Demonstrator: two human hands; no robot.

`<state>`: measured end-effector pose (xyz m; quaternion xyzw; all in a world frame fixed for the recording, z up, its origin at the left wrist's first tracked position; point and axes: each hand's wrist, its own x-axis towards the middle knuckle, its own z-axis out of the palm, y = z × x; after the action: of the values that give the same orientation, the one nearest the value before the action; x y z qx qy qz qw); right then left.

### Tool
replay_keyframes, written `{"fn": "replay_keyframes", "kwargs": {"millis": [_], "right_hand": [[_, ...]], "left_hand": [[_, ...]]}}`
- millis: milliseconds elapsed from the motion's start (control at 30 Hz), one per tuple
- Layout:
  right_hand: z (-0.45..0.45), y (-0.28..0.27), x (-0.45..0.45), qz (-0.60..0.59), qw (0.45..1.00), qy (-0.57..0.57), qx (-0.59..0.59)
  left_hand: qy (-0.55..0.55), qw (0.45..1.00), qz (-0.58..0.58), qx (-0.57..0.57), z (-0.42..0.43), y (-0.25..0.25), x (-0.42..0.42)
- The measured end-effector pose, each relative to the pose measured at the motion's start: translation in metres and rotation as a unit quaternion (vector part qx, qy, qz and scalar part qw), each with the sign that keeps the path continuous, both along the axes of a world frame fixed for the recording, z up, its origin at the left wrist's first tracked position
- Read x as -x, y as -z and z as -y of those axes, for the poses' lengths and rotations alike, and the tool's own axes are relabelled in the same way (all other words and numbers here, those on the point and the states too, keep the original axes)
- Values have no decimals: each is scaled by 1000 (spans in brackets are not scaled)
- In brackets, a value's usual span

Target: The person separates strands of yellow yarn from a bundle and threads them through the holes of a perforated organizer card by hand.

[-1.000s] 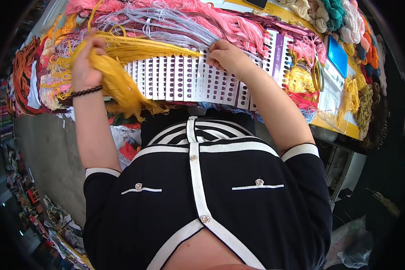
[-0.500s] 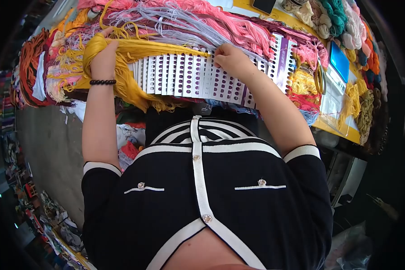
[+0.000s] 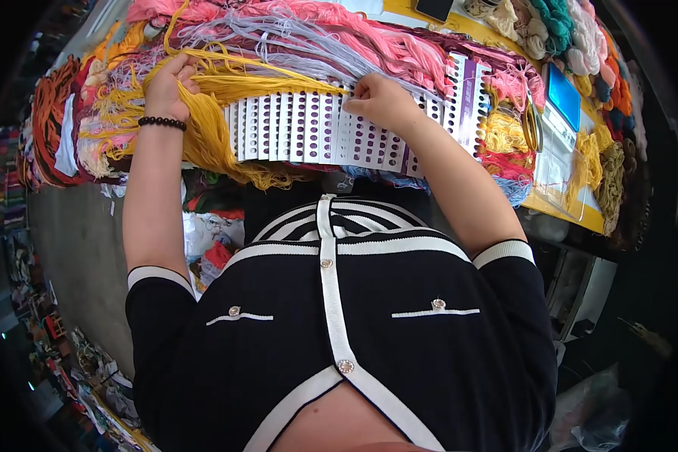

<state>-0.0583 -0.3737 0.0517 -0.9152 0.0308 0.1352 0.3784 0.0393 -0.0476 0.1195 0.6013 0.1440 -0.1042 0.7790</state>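
A long hank of golden-yellow thread (image 3: 211, 135) spreads from my left hand toward the right, narrowing to a point at the punched white cards. My left hand (image 3: 172, 89), with a dark bead bracelet at the wrist, has its fingers curled on the hank's thick end. My right hand (image 3: 383, 102) pinches at the hank's narrow tip, beside the cards' upper edge; its fingers hide the exact grip. Below the thread, the overlapping white cards (image 3: 297, 128) show rows of round holes, with purple showing through some. Loose yellow ends hang over the front edge.
Pink thread (image 3: 407, 56) and lilac thread (image 3: 301, 45) lie behind the cards. A purple-and-white card strip (image 3: 467, 98) stands at the right. Farther right are a blue-screened device (image 3: 564, 96) and several coloured skeins. A dark phone (image 3: 434, 7) lies at the back on the yellow table (image 3: 539, 203).
My left hand has shifted slightly left, and the yellow loop that wrapped over it has slid off. My right hand has moved a little left at the thread tip.
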Motion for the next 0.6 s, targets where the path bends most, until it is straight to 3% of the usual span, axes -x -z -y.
{"fn": "replay_keyframes", "kwargs": {"millis": [200,267,333,400,600], "right_hand": [[0,1,2,13,1000,2,2],[-4,-3,7,45,999,3,26],[-11,-4,10,78,996,-1,47],[-17,0,9,252,963,-35,84],[-15,13,-3,306,947,-54,86]], "left_hand": [[-59,990,-12,128,9,15,-5],[-48,999,11,19,12,12,-3],[-13,1000,14,14,3,13,-3],[-9,1000,9,24,-2,12,2],[0,1000,1,22,13,14,17]]}}
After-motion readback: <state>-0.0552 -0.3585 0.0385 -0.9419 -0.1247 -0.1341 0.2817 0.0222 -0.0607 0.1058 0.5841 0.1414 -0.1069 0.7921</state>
